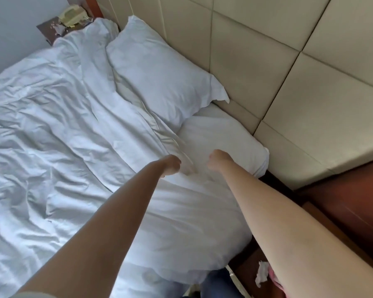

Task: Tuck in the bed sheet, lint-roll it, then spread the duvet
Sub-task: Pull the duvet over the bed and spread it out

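Both hands, left hand (172, 166) and right hand (216, 160), fingers curled, apparently gripping the white duvet (73, 125); no legible writing.

One head-worn view looks steeply down, close over the bed (52, 125) toward the headboard (267, 61).

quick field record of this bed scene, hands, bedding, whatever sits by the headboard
left hand: grips the duvet's top edge
right hand: curled at the same edge, grip unclear
duvet: white, wrinkled, spread over the bed
pillows: one against the headboard, another nearer the hands
phone: on the far bedside stand
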`<state>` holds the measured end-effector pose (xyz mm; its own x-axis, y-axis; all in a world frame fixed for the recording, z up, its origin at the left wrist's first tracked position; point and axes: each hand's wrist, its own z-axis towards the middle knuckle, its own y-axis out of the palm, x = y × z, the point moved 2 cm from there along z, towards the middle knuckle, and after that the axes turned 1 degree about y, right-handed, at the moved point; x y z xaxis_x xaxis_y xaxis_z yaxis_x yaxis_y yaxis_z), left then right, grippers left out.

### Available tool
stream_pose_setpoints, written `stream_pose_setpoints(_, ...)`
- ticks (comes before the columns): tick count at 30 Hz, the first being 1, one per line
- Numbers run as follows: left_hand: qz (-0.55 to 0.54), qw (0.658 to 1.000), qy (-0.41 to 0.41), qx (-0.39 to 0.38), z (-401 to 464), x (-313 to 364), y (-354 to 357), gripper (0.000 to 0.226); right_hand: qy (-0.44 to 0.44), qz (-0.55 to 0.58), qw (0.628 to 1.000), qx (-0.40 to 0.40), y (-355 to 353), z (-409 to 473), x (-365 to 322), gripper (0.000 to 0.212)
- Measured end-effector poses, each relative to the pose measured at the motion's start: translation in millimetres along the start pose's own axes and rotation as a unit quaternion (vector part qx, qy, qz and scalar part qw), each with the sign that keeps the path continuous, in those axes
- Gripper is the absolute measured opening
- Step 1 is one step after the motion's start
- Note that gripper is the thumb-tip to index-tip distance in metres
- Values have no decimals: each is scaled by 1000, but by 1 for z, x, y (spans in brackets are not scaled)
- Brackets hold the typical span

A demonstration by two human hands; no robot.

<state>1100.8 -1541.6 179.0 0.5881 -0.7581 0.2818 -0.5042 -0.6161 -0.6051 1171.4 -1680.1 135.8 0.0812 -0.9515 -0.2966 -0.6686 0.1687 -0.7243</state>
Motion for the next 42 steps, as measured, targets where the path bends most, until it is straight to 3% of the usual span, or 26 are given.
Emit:
stream_pose_setpoints(4, 9, 1000, 13, 24, 28, -8, -23, 42, -25, 17, 999, -26, -7, 28, -24, 32)
stream_pose_setpoints(7, 7, 1000, 10, 19, 44, -23, -35, 46, -37, 25, 998, -40, -12, 38, -42, 6)
stream_pose_setpoints(9, 7, 1000, 9, 26, 55, -36, -44, 48, -40, 16, 998, -45, -12, 45, -55, 22)
stream_pose_setpoints(18, 22, 995, 13, 98, 112, -95, -76, 54, -91, 60, 993, -55, 38, 83, -124, 21)
stream_pose_setpoints(22, 8, 994, 13, 112, 135, -115, -70, 57, -40, 143, 984, -102, 78, 106, -139, 8)
stream_pose_setpoints(23, 9, 993, 13, 116, 138, -118, -69, 58, -34, 167, 980, -102, 84, 110, -142, 16)
stream_pose_setpoints(24, 11, 992, 17, 125, 141, -120, -69, 58, -33, 183, 980, -73, 84, 111, -146, 19)
stream_pose_setpoints(27, 4, 982, 34, 186, 143, -121, -74, 56, 0, 140, 974, 181, 60, 115, -144, 31)
stream_pose_setpoints(28, 2, 978, 37, 206, 144, -121, -76, 55, 18, 105, 969, 225, 51, 118, -141, 33)
stream_pose_setpoints(29, 1, 975, 37, 218, 146, -120, -78, 54, 29, 62, 974, 217, 45, 125, -137, 33)
stream_pose_setpoints(31, 1, 975, 29, 220, 151, -120, -79, 51, 25, 24, 991, 130, 46, 141, -132, 40)
stream_pose_setpoints(35, -24, 978, 1, 205, 170, -126, -72, 50, 12, 157, 988, 10, 63, 164, -139, 100)
stream_pose_setpoints(37, -33, 977, -18, 212, 176, -133, -68, 51, 29, 158, 984, -78, 71, 173, -145, 111)
stream_pose_setpoints(39, -33, 972, -39, 230, 179, -141, -67, 51, 23, 81, 992, -96, 71, 178, -150, 91)
stream_pose_setpoints(40, -31, 971, -48, 234, 180, -144, -67, 53, 0, 73, 995, -68, 68, 179, -153, 75)
stream_pose_setpoints(42, -34, 974, -60, 216, 180, -147, -70, 58, -50, 170, 984, -12, 59, 173, -168, 48)
